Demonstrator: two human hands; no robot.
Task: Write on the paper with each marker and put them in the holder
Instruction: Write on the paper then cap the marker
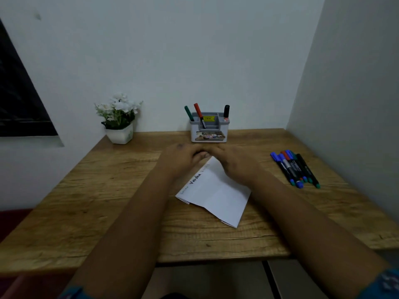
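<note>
Head view: both hands meet at the paper's far edge.
Left hand point(181, 157): fingers curled, grip unclear.
Right hand point(234, 161): likewise unclear.
Paper point(216, 193): folded, on table point(108, 190).
Holder point(209, 130): three markers upright.
Loose markers point(294, 168): right of paper.

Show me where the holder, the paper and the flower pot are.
holder point(209, 134): head view, front wall with label.
paper point(218, 195): head view, blank middle of sheet.
flower pot point(119, 135): head view, white front side.

Both hands point(183, 157) point(233, 160) together, fingertips touching.

Matt grained wooden table point(108, 190), creased white paper point(218, 195), plastic holder point(208, 131).
</note>
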